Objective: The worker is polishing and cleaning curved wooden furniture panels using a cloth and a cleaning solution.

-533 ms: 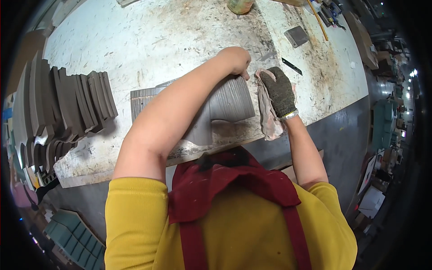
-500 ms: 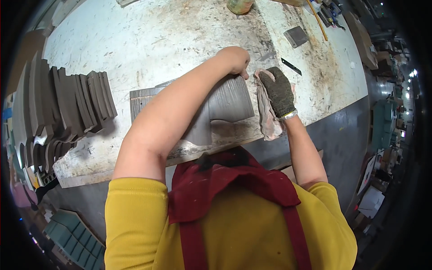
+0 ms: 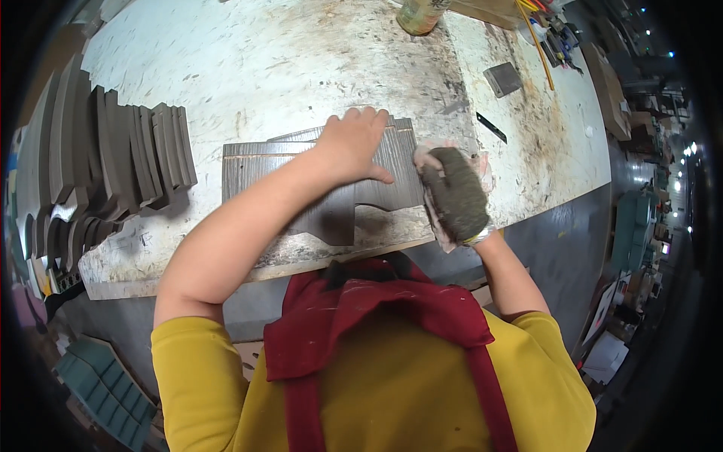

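Note:
Two grey wood-grain panels lie side by side, overlapping, near the front edge of the bench: a left panel (image 3: 245, 181) and a right panel (image 3: 407, 169). Each has a thin pale line near its far edge, and the near edges are curved. My bare left hand (image 3: 352, 147) rests flat over them, fingers stretched and thumb out to the right. At the right panel's right edge is my right hand (image 3: 455, 194), in a dark, dirty work glove and slightly blurred. It is closed round a crumpled pale pink rag (image 3: 442, 235), pressed against that edge.
Several dark curved panels (image 3: 113, 151) stand in a row on the left. Beyond my right hand lie a black utility blade (image 3: 492, 128) and a grey block (image 3: 503, 79). A jar (image 3: 422, 15) stands at the back, near a yellow pencil-like stick (image 3: 541, 56).
My left hand has come back from the right panel's far right corner and now lies spread on the panels. My right hand with the rag has slid nearer along the right edge.

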### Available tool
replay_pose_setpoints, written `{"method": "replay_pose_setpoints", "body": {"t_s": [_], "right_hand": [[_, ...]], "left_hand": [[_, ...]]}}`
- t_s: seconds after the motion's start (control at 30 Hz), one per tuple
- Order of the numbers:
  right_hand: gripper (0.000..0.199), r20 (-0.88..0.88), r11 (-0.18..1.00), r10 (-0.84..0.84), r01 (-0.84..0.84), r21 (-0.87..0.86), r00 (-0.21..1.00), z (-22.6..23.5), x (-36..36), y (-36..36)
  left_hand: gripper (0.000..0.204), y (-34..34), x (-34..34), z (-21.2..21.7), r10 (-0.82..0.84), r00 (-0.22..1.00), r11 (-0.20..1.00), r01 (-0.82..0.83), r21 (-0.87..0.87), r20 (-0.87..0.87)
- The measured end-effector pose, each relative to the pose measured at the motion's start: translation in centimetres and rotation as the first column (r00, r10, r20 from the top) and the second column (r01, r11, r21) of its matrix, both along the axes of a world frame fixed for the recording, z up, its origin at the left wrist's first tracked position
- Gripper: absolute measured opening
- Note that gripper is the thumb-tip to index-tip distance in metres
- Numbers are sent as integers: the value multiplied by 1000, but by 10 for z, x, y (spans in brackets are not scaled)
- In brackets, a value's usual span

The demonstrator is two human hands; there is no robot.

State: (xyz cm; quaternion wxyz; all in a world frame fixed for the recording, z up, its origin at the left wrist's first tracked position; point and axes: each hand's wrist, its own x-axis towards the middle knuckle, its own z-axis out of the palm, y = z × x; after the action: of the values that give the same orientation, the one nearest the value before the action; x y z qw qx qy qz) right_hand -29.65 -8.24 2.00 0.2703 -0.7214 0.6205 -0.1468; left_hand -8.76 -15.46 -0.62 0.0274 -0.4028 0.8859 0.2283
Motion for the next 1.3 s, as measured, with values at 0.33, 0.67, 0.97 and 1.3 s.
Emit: {"method": "replay_pose_setpoints", "body": {"t_s": [0.33,0.67,0.97,1.3], "right_hand": [[18,-106,966,-60,31,-258,993,-52,5,-33],[24,-189,930,-104,28,-367,977,-69,3,-25],[23,-153,969,-106,68,-237,983,-50,-15,-2],[22,-263,929,-56,-47,-368,963,-55,17,-47]], "left_hand": [[107,1,-4,-11,33,997,999,-35,-30,-65],[109,-2,-7,-11,25,1000,999,-25,31,-10],[111,-2,-6,-6,18,1000,998,-19,55,5],[109,-1,-6,-10,18,1000,1000,-18,-2,-14]]}}
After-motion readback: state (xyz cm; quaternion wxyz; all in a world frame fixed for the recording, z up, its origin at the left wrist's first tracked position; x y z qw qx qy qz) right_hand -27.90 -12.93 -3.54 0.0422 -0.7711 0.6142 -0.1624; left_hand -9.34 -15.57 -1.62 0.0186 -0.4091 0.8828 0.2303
